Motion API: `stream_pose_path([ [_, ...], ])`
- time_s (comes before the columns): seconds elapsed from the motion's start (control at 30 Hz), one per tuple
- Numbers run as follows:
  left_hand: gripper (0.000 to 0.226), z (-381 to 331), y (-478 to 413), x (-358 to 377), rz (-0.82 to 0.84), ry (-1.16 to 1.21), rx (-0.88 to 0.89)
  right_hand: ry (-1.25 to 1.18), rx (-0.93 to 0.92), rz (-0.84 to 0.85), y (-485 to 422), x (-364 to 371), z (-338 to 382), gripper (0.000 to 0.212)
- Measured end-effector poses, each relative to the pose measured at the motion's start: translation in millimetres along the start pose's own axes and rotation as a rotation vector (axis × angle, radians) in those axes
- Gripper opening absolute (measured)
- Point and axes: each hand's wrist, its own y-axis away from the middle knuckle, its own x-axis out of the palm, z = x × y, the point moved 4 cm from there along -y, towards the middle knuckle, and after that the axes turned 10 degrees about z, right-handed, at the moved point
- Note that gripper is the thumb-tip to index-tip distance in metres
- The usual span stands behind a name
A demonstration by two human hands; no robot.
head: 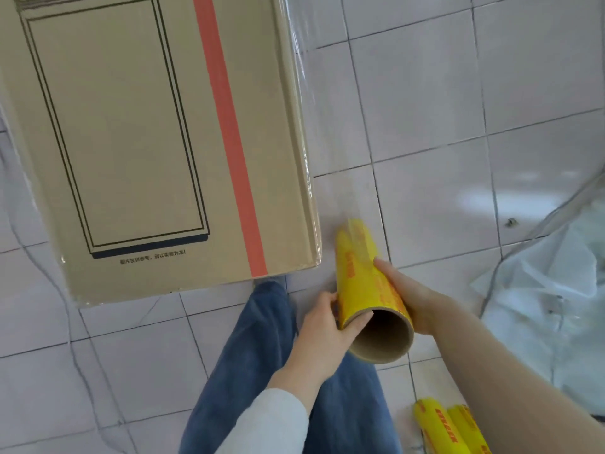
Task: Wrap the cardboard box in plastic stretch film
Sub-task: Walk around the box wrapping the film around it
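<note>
Hands — left hand (322,326) and right hand (415,299) — grasp the yellow film roll (358,257) beside the cardboard box (131,142).

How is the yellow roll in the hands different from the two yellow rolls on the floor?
The held roll is held by the left hand and right hand; the spare rolls lie untouched on the tiles. Clear film runs from the held roll to the cardboard box; none leaves the spare rolls. Both are yellow with red print.

White left sleeve (271,424), bare right forearm (491,371), blue jeans (255,355)
</note>
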Motion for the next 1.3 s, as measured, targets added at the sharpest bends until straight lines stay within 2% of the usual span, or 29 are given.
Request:
stream_pose_path([
  [0.1,0.084,8,1,-5,0.071,-0.129,-0.047,0.039,0.041,0.007,-9,11,-4,0.074],
  [0.2,0.098,-5,-2,-11,0.102,-0.240,0.028,0.087,0.043,-0.020,-17,20,-7,0.073],
  [0.33,0.083,-20,-9,-10,0.124,-0.428,0.085,0.016,-0.029,0.003,-23,27,-13,0.064],
  [0.43,0.078,-19,-5,-7,0.115,-0.504,0.112,-0.081,-0.034,0.033,-23,22,-27,0.071],
  [0.5,0.075,-13,-1,-8,0.077,-0.453,0.109,-0.161,-0.025,0.040,-21,18,-40,0.078],
  [0.63,0.066,9,14,-10,-0.038,-0.255,0.080,-0.315,-0.095,0.068,-22,24,-60,0.068],
  [0.77,0.069,28,24,-4,0.009,-0.177,0.012,-0.312,-0.070,0.020,-15,40,-62,0.068],
  [0.93,0.068,36,24,-13,0.124,-0.354,-0.103,-0.151,-0.021,-0.035,-9,53,-62,0.058],
  [1.03,0.092,35,22,-20,0.165,-0.391,-0.033,-0.132,-0.027,-0.035,-12,63,-63,0.059],
  [1.1,0.095,35,16,-24,0.202,-0.454,0.008,-0.172,-0.031,-0.022,-17,70,-68,0.057],
  [1.3,0.080,42,8,-38,0.244,-0.701,0.074,-0.421,-0.103,0.027,-25,84,-85,0.061],
])
